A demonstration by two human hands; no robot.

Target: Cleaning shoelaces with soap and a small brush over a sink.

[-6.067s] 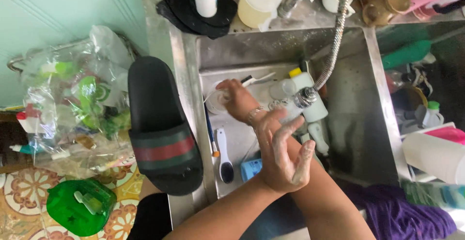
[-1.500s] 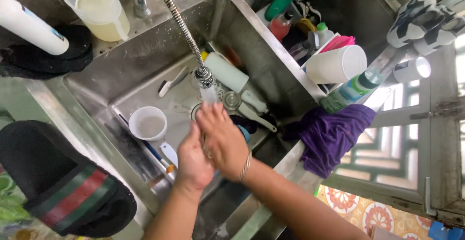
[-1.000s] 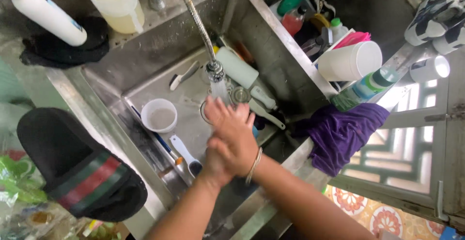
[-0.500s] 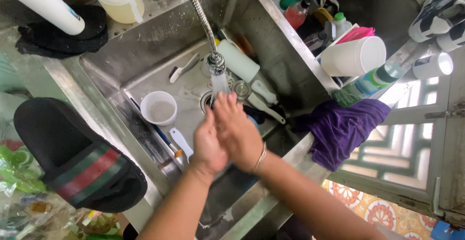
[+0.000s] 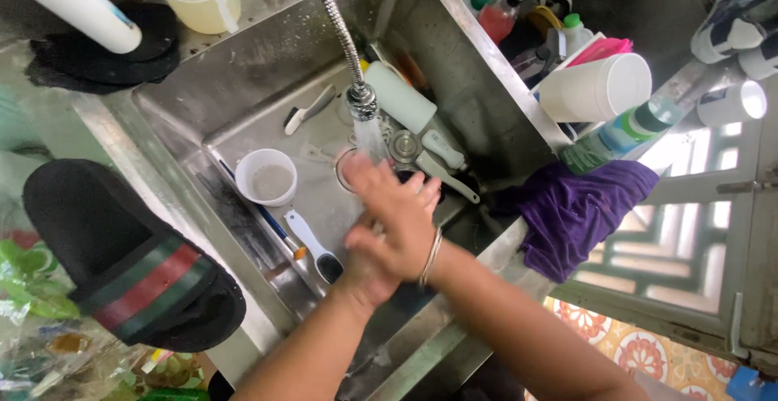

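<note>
Two hands [image 5: 389, 231], one black slide sandal [image 5: 121, 263], one small white cup [image 5: 266, 177], one purple cloth [image 5: 579, 211].

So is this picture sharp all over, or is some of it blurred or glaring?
Head view: the right hand and left hand are smeared by motion blur under the water stream; the window at right is blown out with bright daylight; the black slipper and white cup look fairly sharp.

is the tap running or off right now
Running. A white stream of water falls from the hose nozzle onto the right hand, rubbing over the left hand.
</note>
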